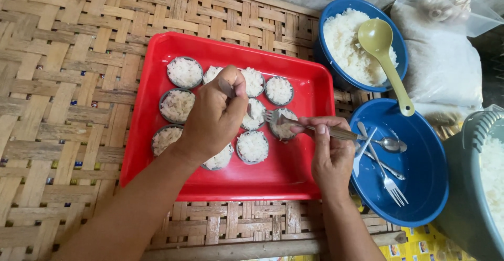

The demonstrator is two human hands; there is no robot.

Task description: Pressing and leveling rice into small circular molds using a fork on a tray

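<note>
Tray point(294, 179) front bare, rice cups point(252, 146) crowd back; R hand point(329, 153) pinches fork point(310, 126) on cup; L hand point(212, 119) pinches utensil over cups.

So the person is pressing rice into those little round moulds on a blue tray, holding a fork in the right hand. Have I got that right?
Not quite: the tray is red, not blue, as the head view shows. The rest holds: the right hand holds a fork over one of the rice-filled round moulds.
</note>
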